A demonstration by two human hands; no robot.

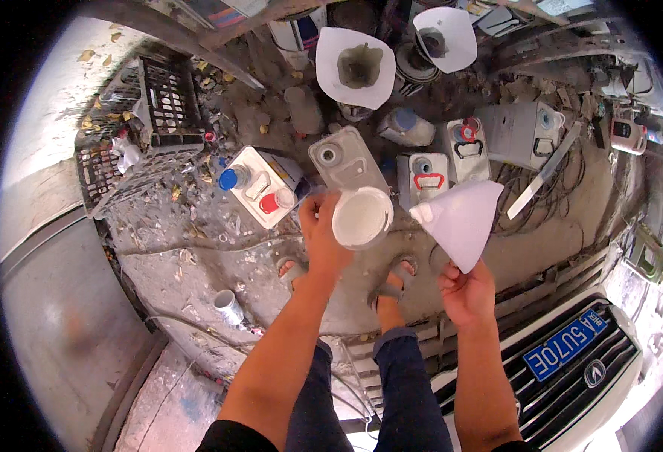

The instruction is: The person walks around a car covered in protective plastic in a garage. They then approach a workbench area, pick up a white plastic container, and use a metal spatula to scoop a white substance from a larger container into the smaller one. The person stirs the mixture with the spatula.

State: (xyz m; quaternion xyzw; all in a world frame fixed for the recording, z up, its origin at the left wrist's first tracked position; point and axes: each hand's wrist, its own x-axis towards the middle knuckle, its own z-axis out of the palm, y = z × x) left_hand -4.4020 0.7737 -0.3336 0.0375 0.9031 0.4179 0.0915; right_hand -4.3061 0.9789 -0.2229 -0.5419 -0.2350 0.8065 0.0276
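Stands in sandals (386,291) on a grey, gritty floor (188,282) strewn with small scraps, in a cramped, cluttered work space. Grips a round white tub (361,217) at its left rim with the left hand (325,242), fingers bent at the edge. Holds it at the middle of the scene, just on the near side of a grey metal can (355,169). Clasps the lower point of a white cone (463,218) in the curled right hand (468,295), to the right of the tub and apart from it.

Looks over more cans beyond: at left, a white-topped can (254,185) with blue and red caps; toward the right, a can with a red handle (428,181), a can with a red cap (467,129) and a larger grey can (513,134), near a flat pale strip (546,172) and looped cables (553,220). Faces 2 more white cones (331,60) at the far side, wide ends up.

Has black crates (169,98) at far left, a grey panel (75,331) at near left, a small pale cup (228,305) on the floor between panel and feet, and a white car front (626,331) with a blue plate (565,345) at near right.
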